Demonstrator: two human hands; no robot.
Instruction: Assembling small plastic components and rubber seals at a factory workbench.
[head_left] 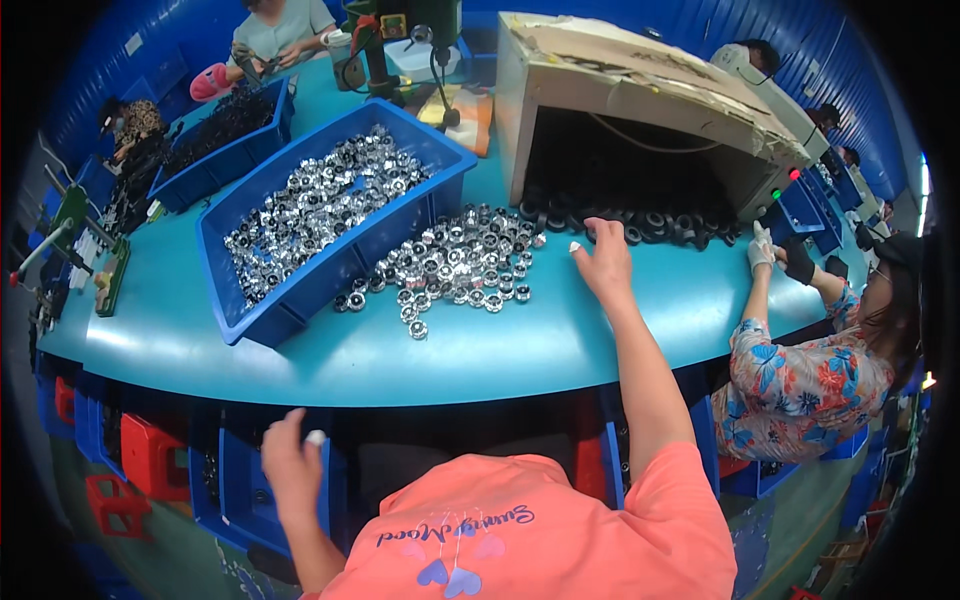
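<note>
My right hand (605, 264) reaches over the table to the near edge of a heap of black rubber rings (660, 226), which look like small tyres. Its thumb, capped in white, stands apart from the fingers, whose tips meet the rings. Left of it lies a loose pile of shiny silver and black wheel hubs (460, 258). My left hand (290, 465) is off the table edge, above a blue bin (235, 505) at my left side. Its white-capped thumb and forefinger are spread, and nothing shows between them; the other fingers are partly hidden.
A blue crate (270, 322) full of similar hubs stands left of the pile. Behind the rings is an open-fronted wooden box (640, 95). A green bench press (380, 60) stands at the back. At right sits a co-worker in a flowered shirt (800, 390); red stools (155, 455) are lower left.
</note>
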